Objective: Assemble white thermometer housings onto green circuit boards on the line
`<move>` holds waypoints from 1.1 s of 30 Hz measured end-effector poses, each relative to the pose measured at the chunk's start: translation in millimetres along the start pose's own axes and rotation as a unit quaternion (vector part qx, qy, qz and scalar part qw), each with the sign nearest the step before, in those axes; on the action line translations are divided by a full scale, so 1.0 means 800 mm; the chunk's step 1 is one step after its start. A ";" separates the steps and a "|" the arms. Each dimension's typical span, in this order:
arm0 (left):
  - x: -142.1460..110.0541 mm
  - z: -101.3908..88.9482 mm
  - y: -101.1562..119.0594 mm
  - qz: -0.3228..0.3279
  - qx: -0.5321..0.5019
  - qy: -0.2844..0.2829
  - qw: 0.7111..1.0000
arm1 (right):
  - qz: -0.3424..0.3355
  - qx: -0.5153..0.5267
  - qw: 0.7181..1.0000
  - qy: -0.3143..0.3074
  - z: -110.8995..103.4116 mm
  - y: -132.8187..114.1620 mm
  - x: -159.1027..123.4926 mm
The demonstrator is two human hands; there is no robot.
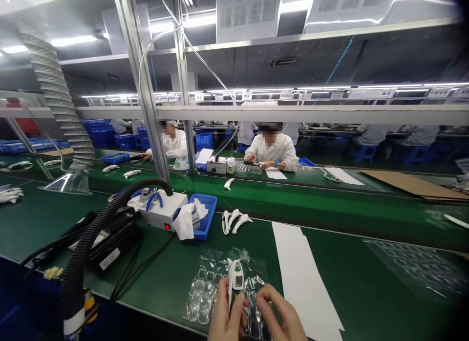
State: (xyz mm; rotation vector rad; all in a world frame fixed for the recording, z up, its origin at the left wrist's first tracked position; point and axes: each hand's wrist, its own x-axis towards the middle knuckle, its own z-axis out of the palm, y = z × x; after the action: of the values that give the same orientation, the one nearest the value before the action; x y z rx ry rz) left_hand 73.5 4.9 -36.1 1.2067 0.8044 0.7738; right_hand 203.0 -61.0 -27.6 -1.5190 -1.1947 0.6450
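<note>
A white device shell [236, 282] is raised over a clear blister tray [201, 294], gripped by the left hand [227, 311], its fingers clamped on the lower part. Just right, the right hand [281, 314] is curled; I cannot tell whether its fingers hold anything. The tray lies on the green desk [370, 307], paper sheets [302, 275] to its right, a few white casings [241, 222] beyond, near a blue bin [211, 209].

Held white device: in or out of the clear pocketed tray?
Out: the left hand holds the white device, which spans several pockets of the clear tray rather than sitting in one.
</note>
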 end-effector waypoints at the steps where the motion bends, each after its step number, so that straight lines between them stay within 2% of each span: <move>1: -0.006 0.000 0.000 0.001 0.040 0.009 0.999 | 0.017 0.007 1.000 -0.002 0.000 -0.008 0.003; 5: -0.026 -0.001 0.001 0.012 0.147 0.048 0.988 | 0.018 -0.007 1.000 -0.017 0.009 -0.026 0.010; 10: -0.029 -0.007 0.000 0.033 0.168 0.051 0.984 | 0.001 -0.036 0.999 -0.026 0.017 -0.023 0.007; 14: -0.029 -0.006 -0.005 0.033 0.180 0.067 0.981 | -0.003 -0.009 0.999 -0.045 0.025 -0.019 0.005; 18: -0.032 0.004 -0.011 0.010 0.199 0.069 0.978 | 0.029 0.045 0.999 0.006 0.042 -0.018 0.002; 20: -0.028 0.002 -0.014 0.023 0.205 0.078 0.975 | 0.039 0.079 0.996 0.031 0.045 -0.019 0.001; 23: -0.009 -0.024 -0.014 0.035 0.160 0.089 0.982 | 0.034 0.099 0.993 0.063 0.031 -0.022 0.011; 25: 0.012 -0.055 -0.008 0.026 0.112 0.132 0.985 | 0.017 0.062 0.995 0.075 0.013 -0.019 0.030; 28: 0.044 -0.100 0.004 0.067 0.081 0.167 0.980 | -0.061 -0.075 0.993 0.060 -0.006 -0.001 0.074; 30: 0.061 -0.120 0.009 0.080 0.078 0.169 0.979 | -0.118 -0.188 0.974 0.050 -0.005 0.018 0.105; 33: 0.074 -0.132 0.009 0.091 0.072 0.172 0.978 | -0.161 -0.326 0.931 0.026 0.013 0.043 0.136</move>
State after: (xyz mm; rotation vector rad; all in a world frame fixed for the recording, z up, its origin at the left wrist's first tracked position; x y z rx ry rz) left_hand 12.6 108.1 -53.8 1.3058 1.0574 1.1106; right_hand 245.2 44.8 -43.3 -1.7950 -1.6706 -0.0336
